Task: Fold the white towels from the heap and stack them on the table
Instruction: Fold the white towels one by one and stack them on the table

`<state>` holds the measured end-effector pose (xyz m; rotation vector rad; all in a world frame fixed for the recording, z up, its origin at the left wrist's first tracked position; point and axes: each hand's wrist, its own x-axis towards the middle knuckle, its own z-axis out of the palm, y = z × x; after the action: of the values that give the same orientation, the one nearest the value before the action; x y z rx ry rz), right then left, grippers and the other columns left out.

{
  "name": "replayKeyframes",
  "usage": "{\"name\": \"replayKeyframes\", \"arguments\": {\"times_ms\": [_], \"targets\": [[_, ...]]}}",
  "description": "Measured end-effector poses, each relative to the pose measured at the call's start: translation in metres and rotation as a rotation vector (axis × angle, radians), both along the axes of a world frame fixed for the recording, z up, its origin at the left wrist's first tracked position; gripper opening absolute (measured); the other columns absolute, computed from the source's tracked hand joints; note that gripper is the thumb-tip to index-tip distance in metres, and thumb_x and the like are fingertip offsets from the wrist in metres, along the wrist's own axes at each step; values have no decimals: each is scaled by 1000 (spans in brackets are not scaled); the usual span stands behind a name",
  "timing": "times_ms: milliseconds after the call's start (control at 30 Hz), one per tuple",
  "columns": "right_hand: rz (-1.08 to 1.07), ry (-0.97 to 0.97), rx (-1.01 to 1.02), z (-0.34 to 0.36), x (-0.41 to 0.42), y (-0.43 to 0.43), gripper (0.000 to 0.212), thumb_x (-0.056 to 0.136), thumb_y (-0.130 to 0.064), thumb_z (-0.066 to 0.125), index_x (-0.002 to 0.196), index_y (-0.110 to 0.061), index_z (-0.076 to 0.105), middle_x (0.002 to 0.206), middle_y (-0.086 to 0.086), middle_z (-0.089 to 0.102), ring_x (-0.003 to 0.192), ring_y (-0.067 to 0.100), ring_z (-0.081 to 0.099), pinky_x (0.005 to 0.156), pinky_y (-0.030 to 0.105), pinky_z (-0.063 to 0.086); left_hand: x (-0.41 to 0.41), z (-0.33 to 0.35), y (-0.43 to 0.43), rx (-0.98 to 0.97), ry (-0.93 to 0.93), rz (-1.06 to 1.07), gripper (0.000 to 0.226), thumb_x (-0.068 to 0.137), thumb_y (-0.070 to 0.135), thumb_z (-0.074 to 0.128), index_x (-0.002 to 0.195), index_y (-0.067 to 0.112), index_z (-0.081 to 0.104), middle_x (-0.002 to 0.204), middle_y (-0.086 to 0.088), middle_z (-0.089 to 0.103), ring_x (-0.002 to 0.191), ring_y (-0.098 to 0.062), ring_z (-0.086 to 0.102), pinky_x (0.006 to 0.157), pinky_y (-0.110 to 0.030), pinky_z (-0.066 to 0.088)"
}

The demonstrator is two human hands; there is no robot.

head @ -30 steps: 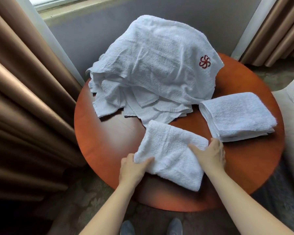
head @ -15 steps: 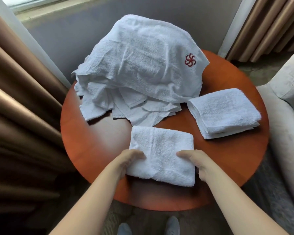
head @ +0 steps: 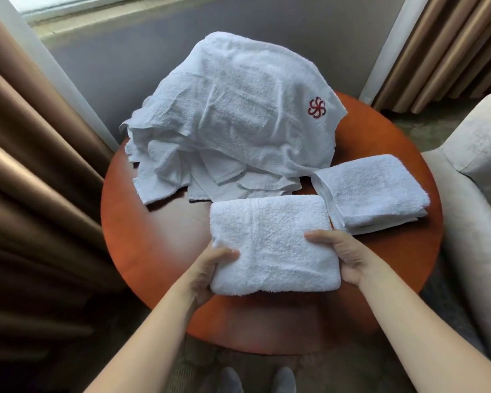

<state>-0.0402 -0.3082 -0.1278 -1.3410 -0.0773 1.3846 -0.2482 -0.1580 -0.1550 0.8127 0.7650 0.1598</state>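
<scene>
Folded towel (head: pixel 272 245) gripped at its two near corners by left hand (head: pixel 210 268) and right hand (head: pixel 343 255), just beside the stack (head: pixel 374 191) on the table (head: pixel 153 251); an uneven grip could let layers slump open.

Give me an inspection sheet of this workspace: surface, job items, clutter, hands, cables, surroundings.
Surface: round reddish wooden table, bare at front left.
Job's things: unfolded towel heap at the back, red logo on its top towel; folded stack at right; folded towel in front, held.
Clutter: nothing seen.
Hands: left hand and right hand each grip a near corner of the folded towel.
Cables: nothing seen.
Surroundings: tan curtains both sides, window sill behind, pale armchair at right, grey shoes below.
</scene>
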Motion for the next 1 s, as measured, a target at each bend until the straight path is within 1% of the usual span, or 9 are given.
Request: {"name": "replayKeyframes", "arguments": {"times_ms": [133, 200, 267, 400, 500, 667, 767, 867, 1000], "targets": [[4, 16, 32, 15, 9, 1, 51, 68, -18, 70, 118, -8, 63, 116, 15, 69, 106, 32, 67, 92, 48, 51, 7, 12, 10, -72, -84, -13, 78, 51, 23, 78, 125, 10, 58, 107, -15, 71, 92, -33, 70, 72, -46, 59], [-6, -19, 37, 22, 16, 4, 56, 69, -22, 71, 122, -7, 61, 118, 16, 67, 109, 33, 65, 95, 49, 49, 14, 20, 13, -134, -142, -3, 76, 48, 30, 84, 119, 9, 65, 113, -18, 69, 96, -35, 69, 75, -46, 58], [-1, -71, 54, 30, 25, 4, 59, 69, -22, 69, 126, -8, 60, 118, 15, 68, 109, 33, 65, 94, 48, 50, 24, 27, 13, -178, -191, 6, 73, 52, 29, 83, 119, 8, 64, 117, -19, 67, 100, -37, 67, 80, -50, 57], [65, -134, 148, 44, 46, -6, 56, 71, -16, 65, 127, -20, 58, 120, 10, 68, 110, 29, 65, 86, 42, 56, 50, 36, 1, -238, -271, 59, 54, 68, 14, 62, 121, 5, 57, 107, -18, 68, 92, -36, 69, 72, -51, 57], [44, -185, 131, 43, 75, -16, 61, 69, -11, 67, 128, -17, 56, 121, 12, 67, 110, 32, 65, 86, 45, 56, 78, 37, -10, -215, -292, 65, 59, 64, 10, 65, 123, 5, 57, 115, -20, 65, 100, -39, 65, 77, -53, 55], [8, -320, 10, 36, 143, -28, 56, 68, -9, 70, 122, -5, 60, 115, 20, 68, 105, 37, 65, 88, 47, 54, 138, 29, -31, -66, -159, 122, 77, 64, 16, 67, 137, 6, 44, 134, -25, 53, 114, -42, 57, 83, -54, 54], [-29, -386, -73, 35, 181, -34, 35, 80, 1, 65, 115, -1, 63, 107, 19, 70, 95, 35, 68, 78, 41, 56, 177, 25, -48, -71, -117, 174, 71, 66, 14, 61, 134, 3, 47, 119, -22, 62, 100, -38, 63, 77, -50, 56], [-44, -447, -95, 33, 220, -36, 29, 82, 3, 65, 110, -5, 66, 102, 16, 72, 87, 29, 70, 68, 35, 55, 215, 23, -57, -72, -90, 187, 63, 65, 14, 62, 127, 5, 54, 113, -18, 66, 92, -34, 67, 71, -45, 57], [-76, -613, -212, 7, 259, -41, 25, 79, -7, 72, 102, -15, 68, 102, 8, 71, 88, 25, 69, 73, 37, 56, 257, 3, -61, 124, 102, 165, 58, 65, 22, 63, 123, 15, 59, 114, -11, 69, 100, -31, 68, 88, -48, 55]]}}
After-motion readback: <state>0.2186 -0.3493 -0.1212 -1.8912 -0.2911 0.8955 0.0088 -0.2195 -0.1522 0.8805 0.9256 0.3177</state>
